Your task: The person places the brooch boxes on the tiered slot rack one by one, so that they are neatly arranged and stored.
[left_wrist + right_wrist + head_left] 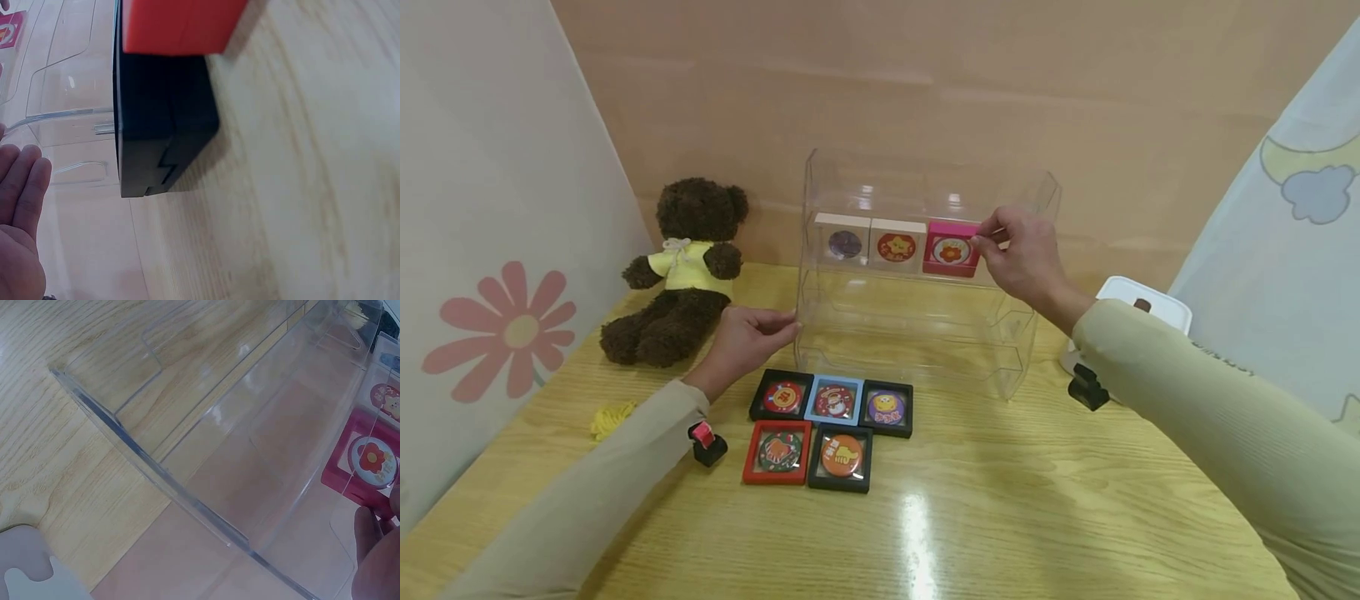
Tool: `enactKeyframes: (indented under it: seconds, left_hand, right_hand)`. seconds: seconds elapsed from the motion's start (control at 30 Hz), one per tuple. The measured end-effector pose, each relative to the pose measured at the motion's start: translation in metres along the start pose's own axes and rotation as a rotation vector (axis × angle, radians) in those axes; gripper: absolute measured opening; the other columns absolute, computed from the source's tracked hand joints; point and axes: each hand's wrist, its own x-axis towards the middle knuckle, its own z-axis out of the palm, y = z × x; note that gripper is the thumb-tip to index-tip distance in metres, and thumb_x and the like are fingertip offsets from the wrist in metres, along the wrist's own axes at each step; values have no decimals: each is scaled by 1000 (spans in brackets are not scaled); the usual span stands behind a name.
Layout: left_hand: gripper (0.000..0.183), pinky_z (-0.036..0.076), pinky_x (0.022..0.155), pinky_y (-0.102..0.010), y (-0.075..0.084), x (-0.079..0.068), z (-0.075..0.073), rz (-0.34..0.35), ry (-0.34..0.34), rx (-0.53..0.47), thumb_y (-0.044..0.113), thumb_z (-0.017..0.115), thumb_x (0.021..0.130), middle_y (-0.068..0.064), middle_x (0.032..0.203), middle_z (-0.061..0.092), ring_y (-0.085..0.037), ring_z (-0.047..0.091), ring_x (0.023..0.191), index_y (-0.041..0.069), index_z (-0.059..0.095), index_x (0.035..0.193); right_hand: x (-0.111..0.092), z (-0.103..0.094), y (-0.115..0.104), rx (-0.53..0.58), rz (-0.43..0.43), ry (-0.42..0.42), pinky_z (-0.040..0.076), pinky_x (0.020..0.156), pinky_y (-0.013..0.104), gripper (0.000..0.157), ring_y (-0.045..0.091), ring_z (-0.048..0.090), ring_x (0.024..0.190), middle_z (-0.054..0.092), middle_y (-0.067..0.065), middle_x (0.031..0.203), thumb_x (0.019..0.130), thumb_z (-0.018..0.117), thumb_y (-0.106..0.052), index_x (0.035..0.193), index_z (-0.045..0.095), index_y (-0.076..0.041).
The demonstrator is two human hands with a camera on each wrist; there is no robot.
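A clear tiered display stand (917, 312) stands on the wooden table. On its upper tier is a pink square frame (952, 248) holding a round flower badge. My right hand (1021, 254) pinches this frame's right edge between thumb and fingers; the right wrist view shows the fingertips at its corner. To its left on the tier sit a pale frame with a red star badge (897, 247) and another with a dark purple badge (844, 243). At the stand's left side edge, my left hand (747, 340) reaches in with fingers nearly straight, fingertips right at the clear panel.
Several framed badges lie before the stand, among them a red frame (777, 452), a light blue one (833, 400) and a black one (840, 457). A brown teddy bear (688, 271) and yellow string (612, 419) are left; a white-lidded container (1157, 304) is right.
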Motion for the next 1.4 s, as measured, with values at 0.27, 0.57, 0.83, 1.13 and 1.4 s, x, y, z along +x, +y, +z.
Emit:
enactKeyframes:
  seconds: [0.27,0.57,0.83,1.13,1.4]
  left_hand:
    - [17,53,60,-20,-14,1,4,11,6,-1,2,71,85,-17,86,70,-15,69,72,-6,72,99]
    - [17,52,61,-19,11,-4,1,19,-13,1,-3,68,85,-21,86,68,-25,69,74,-12,69,99]
    - [16,52,61,-18,13,-5,-1,-1,-10,10,-3,68,85,-21,86,68,-31,68,76,-12,69,99]
    - [17,52,61,-17,14,-6,-2,-7,-13,18,-3,68,85,-21,88,68,-30,68,76,-11,69,100]
    - [16,52,61,-18,14,-5,-1,-3,-13,2,-3,68,85,-21,87,68,-26,69,75,-12,69,99]
  right_hand:
    - [-1,0,1,12,32,-22,52,76,48,11,34,65,93,66,18,100,92,62,-9,92,60,3]
    - [-4,-1,1,7,26,-37,52,73,47,15,33,65,91,66,18,98,93,62,-13,93,60,2]
    - [-16,-1,0,-41,-166,75,47,64,40,14,27,60,77,63,13,81,89,65,-11,83,63,2]
    - [-76,25,-4,90,-317,-28,50,52,31,9,14,57,68,60,0,74,82,70,-6,76,63,-7]
    - [-124,50,-4,216,-170,-477,52,60,24,15,11,60,75,64,5,92,87,70,-14,97,65,-3]
